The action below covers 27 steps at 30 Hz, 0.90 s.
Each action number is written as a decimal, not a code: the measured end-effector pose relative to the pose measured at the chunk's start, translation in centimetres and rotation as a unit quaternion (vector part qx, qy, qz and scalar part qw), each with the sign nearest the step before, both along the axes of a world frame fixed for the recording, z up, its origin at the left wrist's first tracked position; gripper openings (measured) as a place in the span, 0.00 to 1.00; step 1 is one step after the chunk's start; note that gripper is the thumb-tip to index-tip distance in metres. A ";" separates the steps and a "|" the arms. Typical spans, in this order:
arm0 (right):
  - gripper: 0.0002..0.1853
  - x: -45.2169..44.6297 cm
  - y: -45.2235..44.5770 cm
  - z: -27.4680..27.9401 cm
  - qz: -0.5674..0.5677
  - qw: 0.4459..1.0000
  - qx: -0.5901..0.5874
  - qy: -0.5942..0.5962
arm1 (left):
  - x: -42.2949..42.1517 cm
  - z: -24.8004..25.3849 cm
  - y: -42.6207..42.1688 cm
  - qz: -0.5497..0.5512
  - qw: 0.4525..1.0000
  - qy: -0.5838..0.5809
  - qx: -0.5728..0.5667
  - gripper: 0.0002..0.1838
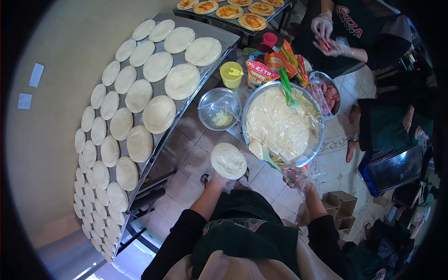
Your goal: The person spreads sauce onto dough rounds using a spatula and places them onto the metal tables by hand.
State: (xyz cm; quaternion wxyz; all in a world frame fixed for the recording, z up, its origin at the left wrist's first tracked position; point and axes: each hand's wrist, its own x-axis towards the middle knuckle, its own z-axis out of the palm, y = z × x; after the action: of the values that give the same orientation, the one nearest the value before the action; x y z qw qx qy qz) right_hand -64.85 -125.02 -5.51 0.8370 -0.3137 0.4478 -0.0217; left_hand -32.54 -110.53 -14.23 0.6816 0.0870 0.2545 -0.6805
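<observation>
My left hand (222, 180), in a clear plastic glove, holds a round dough base (228, 161) from below, with white cream spread on its top. My right hand (298, 180), also gloved, is closed round the green handle of a spatula (268, 157). The spatula's pale, cream-coated head rests at the near left rim of a large metal bowl (321, 135) full of creamy mixture (275, 123). A second green-handled utensil (285, 86) stands at the bowl's far side. The dough base is left of the bowl, apart from it.
Rows of dough bases lie on a long metal table (224, 39) at left. A small bowl (203, 112), yellow cup (231, 74), seasoning packets (260, 73) and meat bowl (330, 95) surround the large bowl. A co-worker's gloved hands (329, 39) are at upper right.
</observation>
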 end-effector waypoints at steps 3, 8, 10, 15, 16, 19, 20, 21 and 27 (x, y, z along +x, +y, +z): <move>0.09 0.2 0.1 0.7 -0.006 1.000 -0.021 -0.014 | -0.4 0.4 -0.2 0.005 0.998 -0.041 -0.044 0.39; 0.12 1.4 0.5 2.0 -0.001 0.989 -0.091 -0.116 | -1.2 2.3 -1.6 0.033 0.996 -0.053 -0.068 0.36; 0.08 3.0 1.6 2.4 -0.022 0.974 -0.200 -0.102 | -1.7 0.8 -2.3 0.048 0.992 -0.109 -0.043 0.36; 0.08 9.2 6.9 9.1 0.069 0.754 -0.653 0.026 | -0.3 4.6 -3.8 0.035 0.991 -0.063 -0.112 0.36; 0.09 9.6 7.7 10.9 0.137 0.730 -0.665 0.077 | 0.3 4.7 -3.8 0.034 0.990 -0.081 -0.107 0.37; 0.08 9.1 7.4 15.0 0.222 0.750 -0.618 0.073 | 1.3 4.6 -3.3 0.050 0.979 -0.102 -0.168 0.39; 0.05 8.5 6.4 15.6 0.210 0.767 -0.606 0.007 | 1.6 4.6 -2.9 0.059 0.966 -0.101 -0.231 0.40; 0.05 8.0 5.3 15.7 0.213 0.766 -0.607 0.003 | 1.7 5.8 -2.6 0.064 0.965 -0.104 -0.231 0.40; 0.11 9.7 1.4 16.7 0.211 0.889 -0.405 0.024 | 1.7 12.3 -2.9 0.067 0.982 -0.079 -0.155 0.41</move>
State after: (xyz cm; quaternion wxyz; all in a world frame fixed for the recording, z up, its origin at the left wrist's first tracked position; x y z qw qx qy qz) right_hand -55.12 -123.64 11.19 0.6109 -0.7129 0.3439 -0.0164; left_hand -30.85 -113.45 -1.94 0.7487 0.0164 0.0963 -0.6557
